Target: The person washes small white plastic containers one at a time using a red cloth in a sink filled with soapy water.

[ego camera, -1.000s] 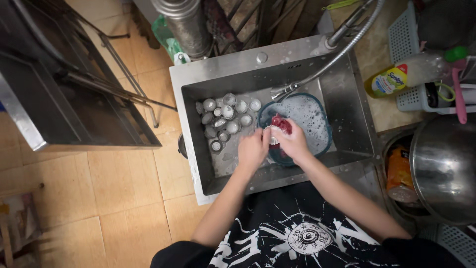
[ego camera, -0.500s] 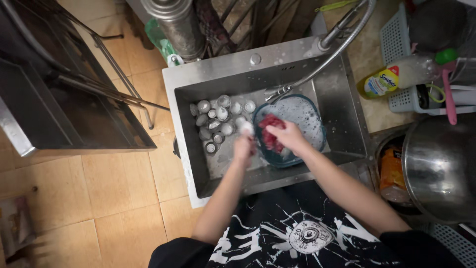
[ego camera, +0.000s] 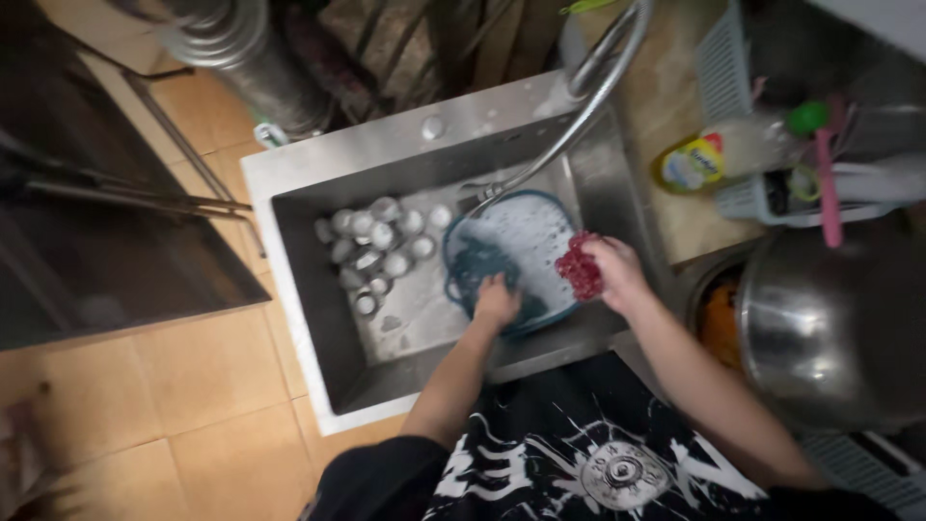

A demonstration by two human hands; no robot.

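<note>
Right hand (ego camera: 617, 275) has its fingers bunched tight around a red scrubber (ego camera: 580, 267), pressed at the right rim of the blue basin (ego camera: 526, 253) full of suds. Left hand (ego camera: 497, 301) is down at the near edge of that same basin; looks like the fingers are curled over the rim, though it's blurry enough that I can't really tell if it's a proper grip or just resting there. The basin sits in the right half of the steel sink (ego camera: 318, 318), right under the end of the bendy faucet hose (ego camera: 569, 125). Just left of it there's a bunch of small metal cups (ego camera: 376, 253) on the sink floor. Honestly my worry would be soapy fingers slipping off the rim, so the basin tips and dumps foam over those cups. Dish soap bottle (ego camera: 719, 154) lies in a rack on the counter, far right, and a big steel pot (ego camera: 834, 328) sits near right.
</note>
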